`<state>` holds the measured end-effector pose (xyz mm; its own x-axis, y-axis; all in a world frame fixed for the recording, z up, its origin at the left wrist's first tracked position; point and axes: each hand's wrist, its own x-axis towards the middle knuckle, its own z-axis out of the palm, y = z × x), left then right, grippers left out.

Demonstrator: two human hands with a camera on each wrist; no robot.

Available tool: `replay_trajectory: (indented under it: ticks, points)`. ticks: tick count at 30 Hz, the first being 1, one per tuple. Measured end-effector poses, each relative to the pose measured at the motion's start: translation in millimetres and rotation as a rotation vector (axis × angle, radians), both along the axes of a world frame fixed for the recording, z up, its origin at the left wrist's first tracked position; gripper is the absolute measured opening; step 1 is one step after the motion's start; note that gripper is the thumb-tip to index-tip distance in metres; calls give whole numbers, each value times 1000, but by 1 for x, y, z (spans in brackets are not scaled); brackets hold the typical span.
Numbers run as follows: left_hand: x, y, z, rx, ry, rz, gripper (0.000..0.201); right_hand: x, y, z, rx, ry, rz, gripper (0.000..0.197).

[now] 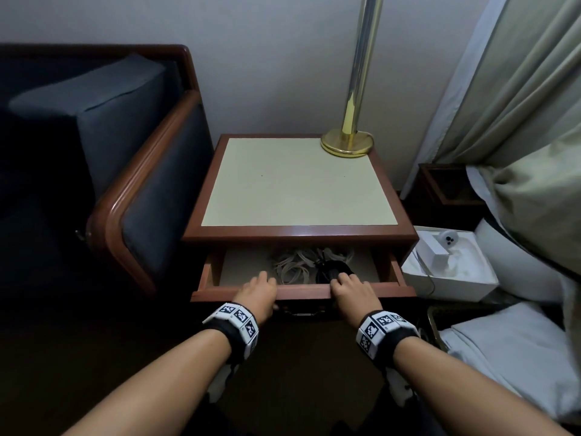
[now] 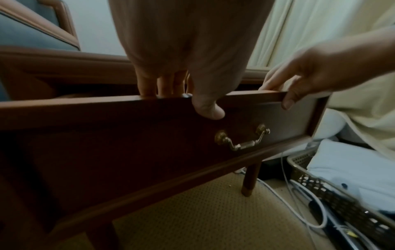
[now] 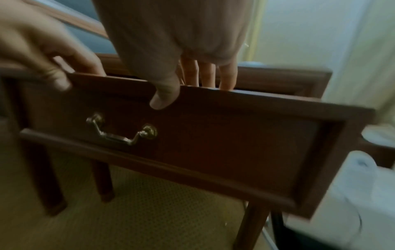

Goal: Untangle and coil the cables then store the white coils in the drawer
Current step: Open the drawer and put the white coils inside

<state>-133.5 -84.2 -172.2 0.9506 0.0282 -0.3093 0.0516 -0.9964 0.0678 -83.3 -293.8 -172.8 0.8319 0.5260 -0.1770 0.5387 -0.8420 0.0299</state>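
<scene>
1. The drawer of the wooden nightstand stands partly pulled out toward the near side, below the cream top that carries the brass lamp base at its far right corner.
2. The left hand hooks over the drawer front's top edge left of centre, fingers curled inside and thumb pressed on the outer face.
3. The right hand grips the same edge right of centre in the same way, thumb outside; neither hand uses the brass pull handle hanging between them, lower down.
4. A two-handed grip on the edge probably keeps the drawer sliding square.
5. The white cables lie inside the drawer at mid-depth, looking loosely bundled, with a black cable just right of them.
6. Whether the drawer is being opened or shut cannot be judged.
</scene>
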Motion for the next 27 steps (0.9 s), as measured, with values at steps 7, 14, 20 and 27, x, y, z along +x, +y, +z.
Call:
replay_trajectory:
  ticks: [7, 14, 20, 27]
  points:
    - [18, 11, 3, 133, -175, -26, 84, 27, 1, 8, 81, -170, -44, 84]
    - [58, 42, 13, 248, -6, -23, 157, 74, -1, 19, -24, -4, 6, 141]
    - [65, 45, 14, 249, -95, -32, 137, 85, 5, 12, -19, -59, -12, 125]
    - [84, 42, 11, 208, -219, 6, 107, 94, 21, -3, 72, -235, -80, 89]
